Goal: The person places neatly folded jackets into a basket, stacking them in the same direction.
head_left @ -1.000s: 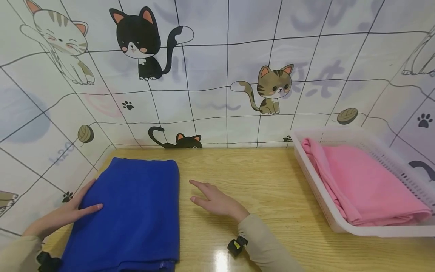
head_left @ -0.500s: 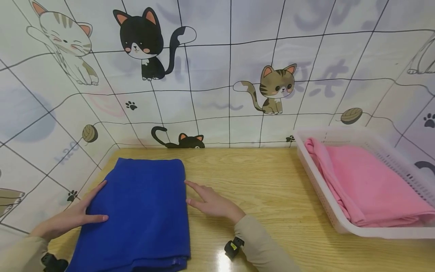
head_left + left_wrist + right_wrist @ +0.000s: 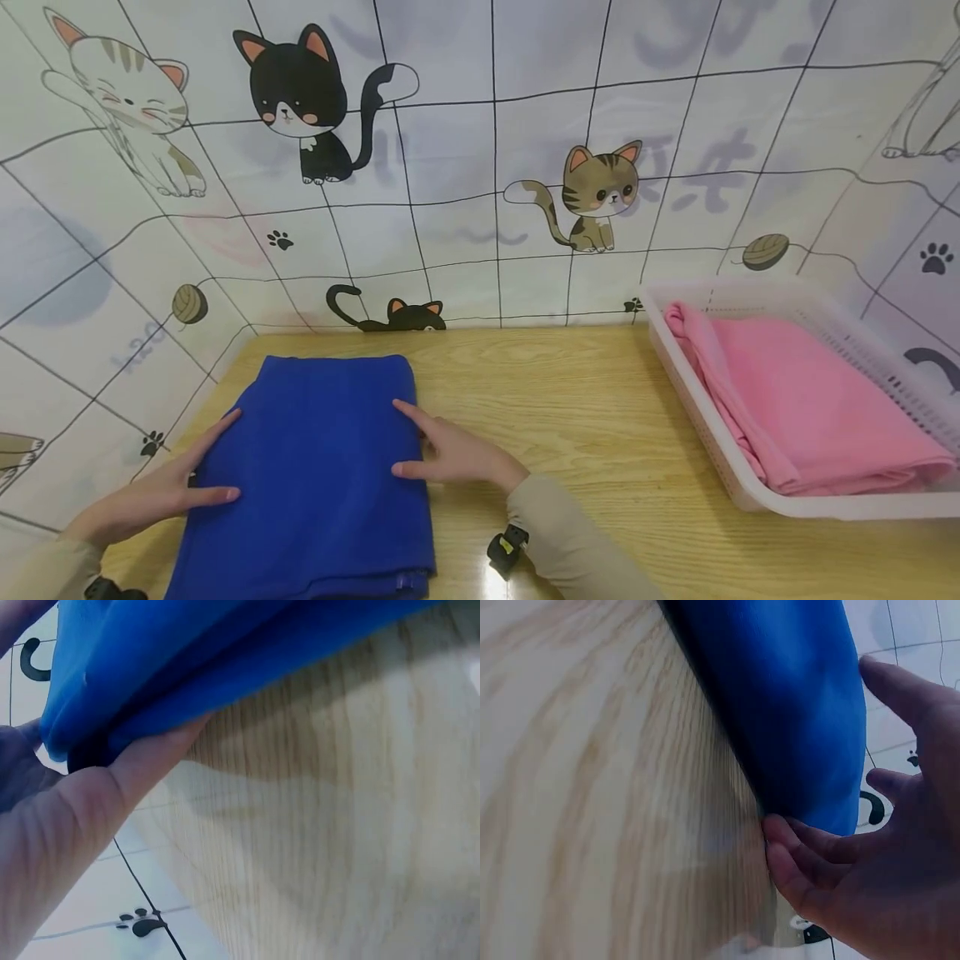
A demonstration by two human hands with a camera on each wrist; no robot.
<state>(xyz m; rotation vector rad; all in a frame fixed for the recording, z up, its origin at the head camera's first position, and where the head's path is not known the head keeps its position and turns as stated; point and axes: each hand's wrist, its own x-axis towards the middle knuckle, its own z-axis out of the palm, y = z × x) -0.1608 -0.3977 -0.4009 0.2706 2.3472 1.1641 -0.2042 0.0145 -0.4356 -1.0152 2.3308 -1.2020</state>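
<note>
A folded blue cloth [image 3: 322,475] lies on the left part of the wooden table, its layered fold facing the front. My left hand [image 3: 150,496] rests at its left edge, thumb over the top and the other fingers spread along the side. At the opposite edge my right hand [image 3: 461,454] touches the cloth, thumb and index finger reaching over its top. Close up in the right wrist view, lower fingertips [image 3: 776,825] of that hand meet the bottom of the cloth near the tabletop. In the left wrist view a finger [image 3: 150,761] runs along the underside of the cloth.
At the right of the table [image 3: 540,392] stands a white plastic basket [image 3: 697,417] holding a folded pink cloth [image 3: 817,400]. A wall covering [image 3: 457,167] printed with cats and grid lines rises behind the table and along both sides.
The blue cloth has slid to the right along with my left hand. My right hand has moved left, from beside the cloth onto its right edge.
</note>
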